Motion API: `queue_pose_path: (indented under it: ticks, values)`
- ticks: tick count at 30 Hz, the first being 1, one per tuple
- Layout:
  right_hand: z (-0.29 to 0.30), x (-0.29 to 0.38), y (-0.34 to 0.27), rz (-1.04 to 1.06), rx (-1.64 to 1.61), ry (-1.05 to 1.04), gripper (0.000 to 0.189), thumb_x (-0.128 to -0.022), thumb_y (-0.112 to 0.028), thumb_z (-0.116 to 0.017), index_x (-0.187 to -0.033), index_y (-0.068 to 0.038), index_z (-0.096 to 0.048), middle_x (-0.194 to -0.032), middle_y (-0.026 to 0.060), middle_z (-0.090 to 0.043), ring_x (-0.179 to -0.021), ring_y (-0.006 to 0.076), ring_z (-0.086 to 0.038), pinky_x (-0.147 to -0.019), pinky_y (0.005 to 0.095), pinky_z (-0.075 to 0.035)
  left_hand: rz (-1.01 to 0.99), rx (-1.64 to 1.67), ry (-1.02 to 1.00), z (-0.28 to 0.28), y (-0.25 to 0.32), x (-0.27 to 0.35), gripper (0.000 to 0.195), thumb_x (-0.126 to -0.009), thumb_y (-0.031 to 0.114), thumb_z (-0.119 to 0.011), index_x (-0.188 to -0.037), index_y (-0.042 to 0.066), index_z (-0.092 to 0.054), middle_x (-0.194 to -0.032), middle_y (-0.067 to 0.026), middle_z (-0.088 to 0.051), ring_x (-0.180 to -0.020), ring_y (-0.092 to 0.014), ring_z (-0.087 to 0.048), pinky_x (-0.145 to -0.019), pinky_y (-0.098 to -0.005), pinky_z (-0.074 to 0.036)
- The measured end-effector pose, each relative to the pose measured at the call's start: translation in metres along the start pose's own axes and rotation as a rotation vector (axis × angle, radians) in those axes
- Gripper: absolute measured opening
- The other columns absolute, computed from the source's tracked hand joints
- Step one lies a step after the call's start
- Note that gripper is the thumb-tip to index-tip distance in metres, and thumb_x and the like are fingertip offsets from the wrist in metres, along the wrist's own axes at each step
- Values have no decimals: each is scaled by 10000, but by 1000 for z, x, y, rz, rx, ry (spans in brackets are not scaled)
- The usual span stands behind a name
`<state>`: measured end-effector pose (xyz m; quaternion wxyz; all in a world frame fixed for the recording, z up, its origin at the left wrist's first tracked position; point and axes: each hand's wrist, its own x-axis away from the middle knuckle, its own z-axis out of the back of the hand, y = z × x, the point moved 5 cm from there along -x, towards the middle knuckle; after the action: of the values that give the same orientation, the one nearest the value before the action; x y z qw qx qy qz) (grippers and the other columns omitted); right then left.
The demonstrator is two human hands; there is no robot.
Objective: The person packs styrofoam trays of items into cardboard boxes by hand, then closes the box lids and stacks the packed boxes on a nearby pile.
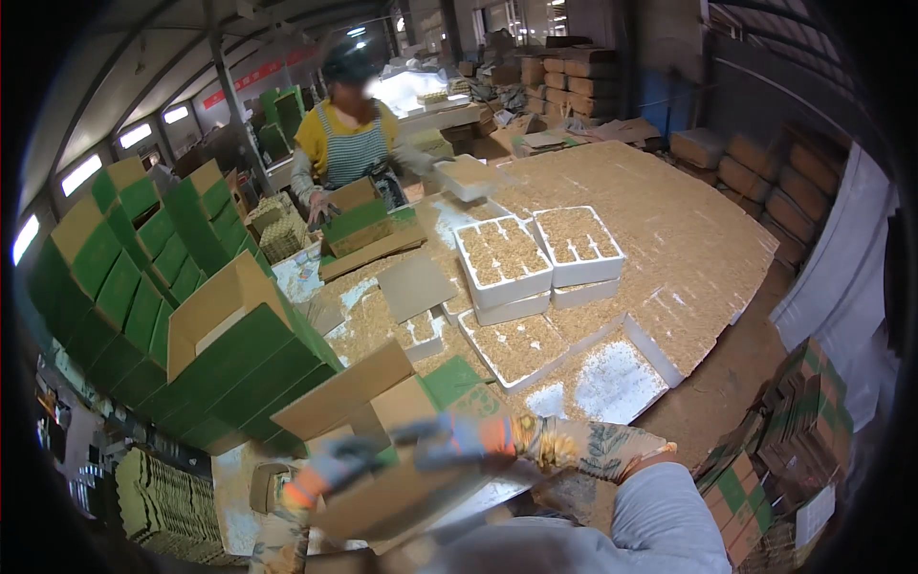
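An open green and brown cardboard box (401,495) stands right before me, its flaps (351,391) raised and spread. My left hand (344,459), in a grey glove with an orange cuff, is at the box's left side. Over its top, near the right side, reaches my right hand (459,439) in the same kind of glove. Both hands are blurred, so their grip on the cardboard cannot be made out. Beyond the box, a white foam tray (513,348) full of a tan, grainy material sits on the table, near stacked foam trays (505,258) filled likewise.
Green cartons (237,359) line my left, above stacked egg-tray-like sheets (168,502). Across the worktable (631,201), covered in grainy material, a person (355,143) holds a foam tray (466,176) beside an open carton (355,222). Flattened boxes (796,423) lie at right.
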<state>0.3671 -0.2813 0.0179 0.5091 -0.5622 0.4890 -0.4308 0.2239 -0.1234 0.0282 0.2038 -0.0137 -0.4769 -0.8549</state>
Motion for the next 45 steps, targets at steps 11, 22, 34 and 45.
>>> queue_pose_path:
  ticks: [11, 22, 34, 45]
  values:
    - [27, -45, -109, 431, 1711, 739, 522, -755, -352, -598, -1181, -68, -497, -1328, 221, -352, -1208, 315, -385, -978, 393, -329, -274, -544, 896, 22, -16, 27, 1138, -491, 241, -783, -1400, 48, -125, -1380, -189, -201, -1251, -350, -274, -1007, -439, -290]
    - [42, 16, 25, -426, 607, 539, 896, -784, -483, -579, -1408, -45, -107, -1400, 249, -239, -1288, 355, -272, -1052, 386, -236, 483, 158, -128, 35, -98, 45, 619, -900, 510, -381, -1265, 10, -410, -1082, -99, -579, -975, -227, -567, -793, -331, -483]
    - [4, 48, 43, -15, 909, 382, 921, -694, -344, -707, -1368, 27, -199, -1348, 237, -336, -1285, 322, -295, -1050, 354, -249, 33, -725, 805, -82, -303, 99, 531, -858, 359, -488, -1253, 9, -432, -1208, -198, -499, -1097, -304, -498, -946, -431, -381]
    - [106, 5, 15, 470, 975, 52, 269, -821, -239, -540, -1070, -141, -567, -1039, 152, -569, -940, 352, -554, -784, 421, -468, 177, -40, 430, 0, -115, 103, 433, -854, 240, -486, -1229, 24, -461, -1187, -183, -524, -1082, -319, -516, -935, -423, -400]
